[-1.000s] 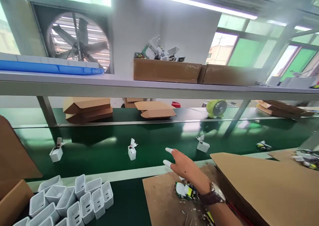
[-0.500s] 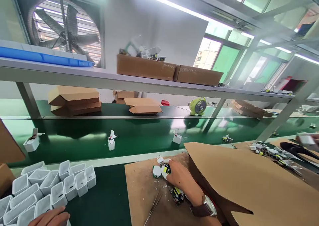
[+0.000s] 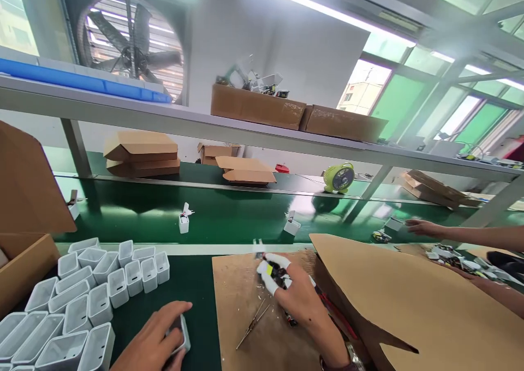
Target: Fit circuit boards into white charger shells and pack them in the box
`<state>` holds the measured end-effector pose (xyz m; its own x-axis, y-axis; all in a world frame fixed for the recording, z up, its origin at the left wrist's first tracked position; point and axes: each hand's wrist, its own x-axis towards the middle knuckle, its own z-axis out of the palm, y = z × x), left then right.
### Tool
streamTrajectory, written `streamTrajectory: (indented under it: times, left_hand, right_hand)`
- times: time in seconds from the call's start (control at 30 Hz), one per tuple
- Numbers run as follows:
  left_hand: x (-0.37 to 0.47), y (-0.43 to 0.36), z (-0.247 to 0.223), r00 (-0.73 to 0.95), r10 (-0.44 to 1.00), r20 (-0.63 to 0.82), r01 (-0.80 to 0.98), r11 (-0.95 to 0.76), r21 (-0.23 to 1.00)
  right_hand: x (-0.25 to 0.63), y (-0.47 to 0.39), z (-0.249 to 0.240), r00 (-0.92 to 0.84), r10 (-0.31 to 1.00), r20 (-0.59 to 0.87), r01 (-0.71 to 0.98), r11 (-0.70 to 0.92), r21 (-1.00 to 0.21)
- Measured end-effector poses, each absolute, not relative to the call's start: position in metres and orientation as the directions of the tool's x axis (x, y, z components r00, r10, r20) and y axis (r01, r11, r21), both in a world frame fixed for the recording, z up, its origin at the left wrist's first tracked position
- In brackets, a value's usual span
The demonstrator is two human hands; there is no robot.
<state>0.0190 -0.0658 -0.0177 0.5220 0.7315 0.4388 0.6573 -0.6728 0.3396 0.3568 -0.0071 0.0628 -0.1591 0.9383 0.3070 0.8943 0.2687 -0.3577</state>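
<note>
My left hand [image 3: 158, 335] is wrapped round a white plastic case [image 3: 183, 335] over the dark green surface, right of the rows of open white cases [image 3: 100, 305]. My right hand [image 3: 297, 294], with white covers on its fingertips, pinches a small circuit board [image 3: 276, 270] with white and yellow parts above the brown cardboard sheet [image 3: 233, 305]. A white plug piece [image 3: 258, 246] sticks up at the board's far end. Metal tweezers [image 3: 252, 323] lie on the cardboard to the left of my right hand. More board parts are partly hidden under that hand.
A large cardboard flap [image 3: 401, 283] stands to the right, beside red-handled pliers [image 3: 338, 313]. Behind is a green conveyor [image 3: 233, 223] carrying white cases. Another person's hand [image 3: 423, 228] reaches over it at right, near piled boards [image 3: 454, 256]. A cardboard box [image 3: 27, 273] stands at left.
My left hand has moved right from the rows, now with a white case in it. My right hand has lifted the board off the cardboard. The other person's hand now reaches over the conveyor.
</note>
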Motion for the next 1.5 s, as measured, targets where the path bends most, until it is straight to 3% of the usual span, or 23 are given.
streamTrajectory:
  times: [0.1,0.13,0.2,0.3,0.37,0.5,0.7,0.8,0.9,0.97,1.1,1.23,1.4,1.5]
  left_hand:
    - [0.035,-0.051,-0.022,0.475,0.773,0.421,0.662,-0.629,0.407]
    - [0.037,-0.047,-0.025,0.454,0.793,0.406,0.663,-0.606,0.44]
    - [0.035,-0.044,-0.031,0.403,0.834,0.378,0.66,-0.551,0.511]
    - [0.031,-0.048,-0.037,0.307,0.875,0.375,0.637,-0.482,0.602]
    - [0.031,-0.052,-0.038,0.26,0.887,0.382,0.61,-0.458,0.647]
    - [0.031,-0.054,-0.036,0.262,0.898,0.353,0.569,-0.439,0.695]
    - [0.023,-0.053,-0.048,0.126,0.949,0.29,0.554,-0.31,0.773]
    - [0.023,-0.053,-0.058,0.087,0.946,0.312,0.534,-0.309,0.787]
    - [0.026,-0.052,-0.062,0.089,0.937,0.337,0.509,-0.333,0.794]
    - [0.028,-0.05,-0.062,0.102,0.933,0.344,0.484,-0.349,0.803]
    - [0.028,-0.049,-0.058,0.138,0.939,0.315,0.463,-0.342,0.818]
    - [0.027,-0.051,-0.054,0.193,0.942,0.275,0.47,-0.335,0.817]
    - [0.029,-0.052,-0.054,0.14,0.957,0.255,0.433,-0.291,0.853]
    - [0.031,-0.05,-0.055,0.118,0.974,0.193,0.362,-0.223,0.905]
  right_hand:
    - [0.316,-0.012,0.059,-0.434,0.876,0.21,0.667,0.469,-0.579]
    - [0.306,-0.011,0.055,-0.525,0.834,0.168,0.611,0.507,-0.608]
    - [0.294,-0.004,0.046,-0.61,0.788,0.081,0.64,0.551,-0.536]
    - [0.292,0.01,0.03,-0.503,0.864,0.029,0.809,0.483,-0.335]
    - [0.29,0.015,0.02,-0.41,0.912,0.023,0.871,0.399,-0.285]
    - [0.27,0.017,0.005,-0.41,0.912,0.003,0.873,0.394,-0.287]
    - [0.272,0.031,0.001,-0.591,0.807,0.005,0.742,0.545,-0.39]
    - [0.281,0.032,0.001,-0.548,0.836,0.041,0.748,0.511,-0.424]
    - [0.275,0.022,0.0,-0.414,0.91,-0.007,0.851,0.384,-0.358]
    - [0.268,0.013,-0.004,-0.434,0.9,-0.041,0.864,0.403,-0.301]
    - [0.266,0.003,-0.018,-0.596,0.8,0.061,0.736,0.576,-0.356]
    - [0.269,0.005,-0.03,-0.563,0.811,0.161,0.693,0.569,-0.443]
    - [0.266,0.004,-0.022,-0.464,0.824,0.325,0.625,0.565,-0.539]
    - [0.263,-0.006,-0.009,-0.534,0.768,0.354,0.562,0.635,-0.529]
